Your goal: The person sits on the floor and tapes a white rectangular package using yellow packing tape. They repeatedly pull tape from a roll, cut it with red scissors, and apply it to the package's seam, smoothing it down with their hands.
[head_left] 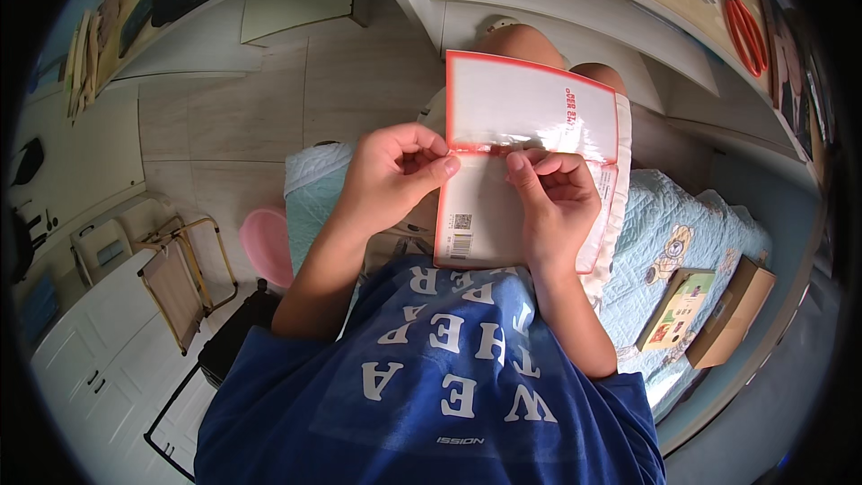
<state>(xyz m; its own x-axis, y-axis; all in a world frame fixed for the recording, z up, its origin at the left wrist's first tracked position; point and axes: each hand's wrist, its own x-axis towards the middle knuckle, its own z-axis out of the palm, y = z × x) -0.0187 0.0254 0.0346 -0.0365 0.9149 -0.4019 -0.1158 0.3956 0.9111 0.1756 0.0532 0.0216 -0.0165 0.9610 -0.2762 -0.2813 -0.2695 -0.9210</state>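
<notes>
Seated on the quilted bed [691, 216], both hands pinch a red-bordered white mailer envelope [525, 153] over the lap, left hand [391, 175] at 9 o'clock, right hand [552, 198] at 3, fingertips gripping its folded flap seam to steady it.

You have a single view, worn on your head and aimed steeply down your chest at your lap. It sits close: your forearms enter from the lower edge, and the fisheye curves the floor and shelves toward the frame's dark rim.
</notes>
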